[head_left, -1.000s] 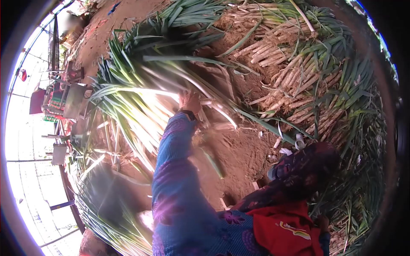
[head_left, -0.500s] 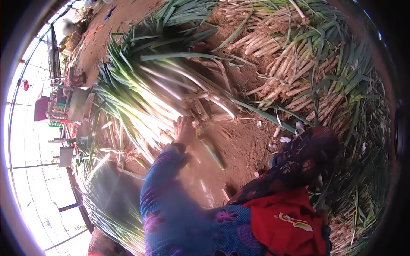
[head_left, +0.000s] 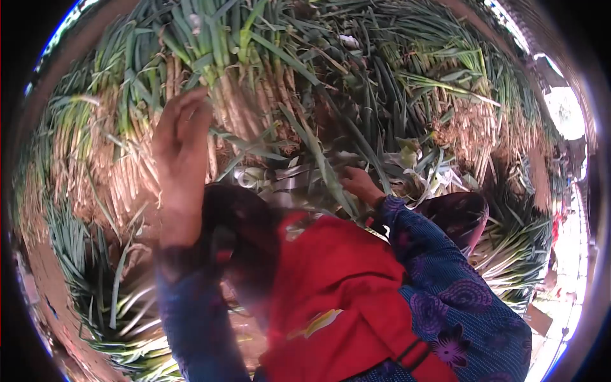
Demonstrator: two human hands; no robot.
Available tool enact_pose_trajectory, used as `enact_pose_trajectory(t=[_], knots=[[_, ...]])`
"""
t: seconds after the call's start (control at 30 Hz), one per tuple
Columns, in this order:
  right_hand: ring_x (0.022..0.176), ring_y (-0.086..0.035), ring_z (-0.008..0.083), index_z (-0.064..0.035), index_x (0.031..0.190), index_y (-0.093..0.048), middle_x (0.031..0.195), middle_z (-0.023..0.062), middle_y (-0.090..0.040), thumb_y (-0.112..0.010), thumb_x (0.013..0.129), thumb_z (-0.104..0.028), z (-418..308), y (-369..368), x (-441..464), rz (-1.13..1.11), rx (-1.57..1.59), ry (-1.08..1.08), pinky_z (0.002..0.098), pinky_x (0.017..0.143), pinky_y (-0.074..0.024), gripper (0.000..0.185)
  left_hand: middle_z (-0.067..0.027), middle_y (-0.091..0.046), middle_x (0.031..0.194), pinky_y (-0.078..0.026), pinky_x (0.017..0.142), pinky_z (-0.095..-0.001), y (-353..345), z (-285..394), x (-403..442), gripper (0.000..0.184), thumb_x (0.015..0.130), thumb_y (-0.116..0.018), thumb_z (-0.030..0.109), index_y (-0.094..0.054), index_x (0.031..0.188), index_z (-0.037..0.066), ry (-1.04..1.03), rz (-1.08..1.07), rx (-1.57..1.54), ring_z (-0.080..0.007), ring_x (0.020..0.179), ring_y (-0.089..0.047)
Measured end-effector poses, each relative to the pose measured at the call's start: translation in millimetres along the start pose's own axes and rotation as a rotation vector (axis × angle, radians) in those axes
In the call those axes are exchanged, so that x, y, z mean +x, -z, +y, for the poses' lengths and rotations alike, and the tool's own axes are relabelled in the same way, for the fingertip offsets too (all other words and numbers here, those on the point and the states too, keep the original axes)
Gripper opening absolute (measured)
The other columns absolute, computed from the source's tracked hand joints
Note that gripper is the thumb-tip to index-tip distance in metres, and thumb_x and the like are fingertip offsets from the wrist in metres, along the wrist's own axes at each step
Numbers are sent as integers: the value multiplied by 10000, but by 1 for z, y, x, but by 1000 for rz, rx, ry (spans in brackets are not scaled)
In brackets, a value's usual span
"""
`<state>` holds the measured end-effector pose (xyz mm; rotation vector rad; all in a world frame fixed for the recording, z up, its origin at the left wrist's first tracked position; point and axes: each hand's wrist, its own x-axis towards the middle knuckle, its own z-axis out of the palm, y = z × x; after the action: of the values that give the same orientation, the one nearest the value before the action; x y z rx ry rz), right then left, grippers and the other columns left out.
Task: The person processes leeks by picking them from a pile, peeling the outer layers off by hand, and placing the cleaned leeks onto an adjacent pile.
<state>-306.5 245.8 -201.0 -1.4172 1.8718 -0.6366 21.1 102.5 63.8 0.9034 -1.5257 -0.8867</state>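
Observation:
My left hand (head_left: 181,156) is raised at the left, slightly blurred, its fingers stretched upward and apart. Just beside it stands a blurred bunch of long green onions (head_left: 235,105), pale shafts below and green leaves above. I see no onion gripped in that hand. Low in the middle, my right hand (head_left: 361,184) has bent fingers, and its fingertips are partly hidden. Near those fingers runs a long green leaf (head_left: 328,175). Pale peelings and leaf scraps (head_left: 270,178) lie between the two hands, close to my lap.
Unpeeled green onions with soil on their roots (head_left: 118,172) are heaped at the left. Another heap (head_left: 468,130) lies at the right. Cleaner white-stemmed onions (head_left: 137,312) lie at lower left. My red apron (head_left: 340,286) covers my lap.
The view has swung to the right, from the white-stemmed pile to the unpeeled heaps. My left hand has left the white shafts and is raised beside a bunch. My right hand has come into clear view.

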Motion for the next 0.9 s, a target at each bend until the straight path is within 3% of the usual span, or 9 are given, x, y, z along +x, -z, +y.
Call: enact_pose_trajectory(t=[0.07, 0.13, 0.27, 0.37, 0.43, 0.67, 0.73, 0.8, 0.9], knots=[[787, -648, 227, 7, 955, -667, 822, 134, -660, -615, 792, -273, -13, 0, 9, -4, 85, -100, 374, 712, -494, 328, 8, -614, 962, -406, 687, -194, -44, -35, 26, 156, 900, -604, 42, -630, 1053, 26, 160, -51, -428, -47, 764, -512], [832, -659, 261, 7, 976, -668, 853, 157, -669, -619, 780, -270, -7, 1, 28, 1, 161, -143, 394, 758, -497, 344, 7, -666, 1039, -451, 811, -280, -79, -76, 34, 214, 881, -666, 195, -660, 1079, 115, 323, -10, -421, -112, 956, -611], [906, -643, 277, 18, 1126, -616, 994, 184, -665, -629, 814, -340, 15, -3, 74, 9, 361, -165, 364, 813, -489, 475, 2, -671, 1021, -454, 775, -265, -122, -95, 37, 227, 883, -669, 190, -656, 1094, 109, 644, 5, -264, -114, 934, -620], [1003, -626, 281, 9, 1239, -533, 1099, 193, -638, -645, 820, -384, 15, -21, 106, 19, 350, -224, 364, 868, -473, 585, -5, -668, 1030, -458, 767, -262, -128, -109, 47, 269, 883, -677, 201, -646, 1125, 89, 378, -75, -334, -112, 924, -619], [1062, -607, 265, -16, 1334, -451, 1167, 187, -613, -657, 817, -387, 30, -41, 128, -41, 171, -273, 361, 896, -458, 668, -15, -664, 1032, -460, 775, -252, -135, -102, 50, 289, 892, -674, 193, -634, 1151, 72, 484, -25, -191, -104, 949, -609], [999, -613, 402, -23, 1088, -601, 1015, 242, -650, -575, 848, -377, 29, -89, 107, -32, 310, -295, 464, 865, -459, 428, -16, -652, 1037, -469, 794, -252, -147, -111, 54, 240, 922, -639, 175, -635, 1142, 79, 436, -79, -104, -101, 966, -605], [933, -633, 399, -34, 1062, -632, 965, 219, -665, -546, 858, -316, 44, -96, 82, -124, 114, -202, 462, 838, -475, 359, -19, -645, 1054, -470, 791, -248, -147, -112, 54, 242, 929, -627, 166, -631, 1150, 68, 440, -107, -89, -103, 970, -606], [907, -651, 363, -62, 1073, -642, 916, 199, -672, -552, 844, -294, 52, -76, 36, -565, -170, -291, 455, 825, -481, 338, -22, -644, 1057, -469, 794, -247, -149, -109, 54, 244, 934, -617, 157, -628, 1158, 61, 450, -140, -81, -107, 983, -608], [838, -660, 331, -63, 1021, -652, 886, 166, -676, -584, 828, -300, 89, -55, -16, -998, -503, -49, 440, 738, -509, 313, -27, -643, 1061, -472, 799, -250, -156, -99, 49, 254, 941, -601, 154, -620, 1172, 50, 500, -144, -72, -118, 1005, -612]])
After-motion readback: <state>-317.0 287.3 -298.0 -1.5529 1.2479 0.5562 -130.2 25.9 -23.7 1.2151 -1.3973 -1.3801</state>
